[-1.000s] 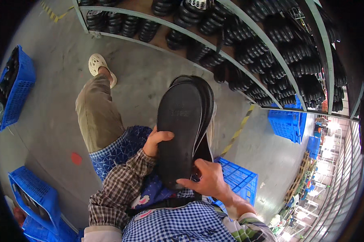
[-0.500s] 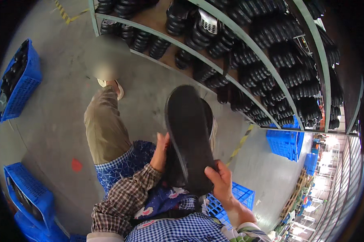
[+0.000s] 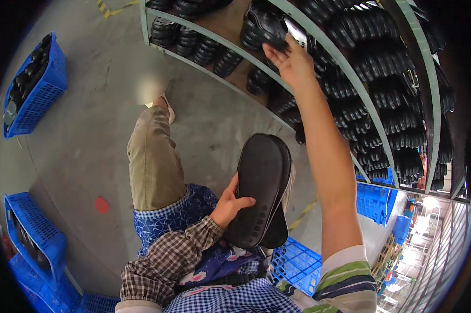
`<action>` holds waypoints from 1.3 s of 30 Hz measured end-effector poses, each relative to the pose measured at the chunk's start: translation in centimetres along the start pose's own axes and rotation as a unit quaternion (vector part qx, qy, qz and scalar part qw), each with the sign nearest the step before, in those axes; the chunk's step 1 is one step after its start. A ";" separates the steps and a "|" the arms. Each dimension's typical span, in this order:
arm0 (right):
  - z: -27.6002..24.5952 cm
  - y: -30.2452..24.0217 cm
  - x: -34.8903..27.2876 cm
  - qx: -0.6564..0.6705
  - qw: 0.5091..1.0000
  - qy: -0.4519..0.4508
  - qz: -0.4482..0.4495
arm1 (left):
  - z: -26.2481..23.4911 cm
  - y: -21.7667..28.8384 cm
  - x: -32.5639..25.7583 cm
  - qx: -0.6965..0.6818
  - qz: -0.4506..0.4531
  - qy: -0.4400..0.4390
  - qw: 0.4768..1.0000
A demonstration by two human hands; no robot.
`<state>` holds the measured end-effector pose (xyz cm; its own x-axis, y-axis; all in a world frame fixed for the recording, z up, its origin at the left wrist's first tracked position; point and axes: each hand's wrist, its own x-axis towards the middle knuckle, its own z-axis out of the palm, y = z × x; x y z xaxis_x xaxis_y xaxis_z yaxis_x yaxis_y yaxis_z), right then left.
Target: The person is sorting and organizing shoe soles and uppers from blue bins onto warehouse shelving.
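Near: the left hand (image 3: 230, 204) is closed around a stack of flat black rubber shoe soles (image 3: 260, 194), held upright against the lap. A blue slatted plastic crate (image 3: 297, 259) sits below on the grey concrete floor (image 3: 89, 141). Far right: the right hand (image 3: 292, 62), fingers spread, touches black soles on the green metal shelf rack (image 3: 350, 78).
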<state>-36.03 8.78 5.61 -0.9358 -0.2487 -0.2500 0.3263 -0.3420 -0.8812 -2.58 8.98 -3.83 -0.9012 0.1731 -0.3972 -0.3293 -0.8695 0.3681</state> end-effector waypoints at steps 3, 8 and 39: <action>-0.9 1.8 -1.3 -0.029 0.999 -0.039 0.003 | 0.1 0.3 -0.1 -0.001 -0.001 -0.003 1.000; -6.7 3.7 -13.5 -0.318 0.932 0.014 -0.172 | -0.1 0.7 -0.3 0.008 -0.001 0.003 1.000; -9.2 7.6 -40.2 -0.665 0.742 0.008 -0.087 | 0.2 0.5 -1.3 -0.016 0.020 -0.038 0.999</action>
<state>2.84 24.56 5.28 -0.9531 -0.2917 -0.0810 -0.2106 0.8310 -0.5149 -1.60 8.42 -3.01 -0.9327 0.1707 -0.3178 -0.2839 -0.8907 0.3550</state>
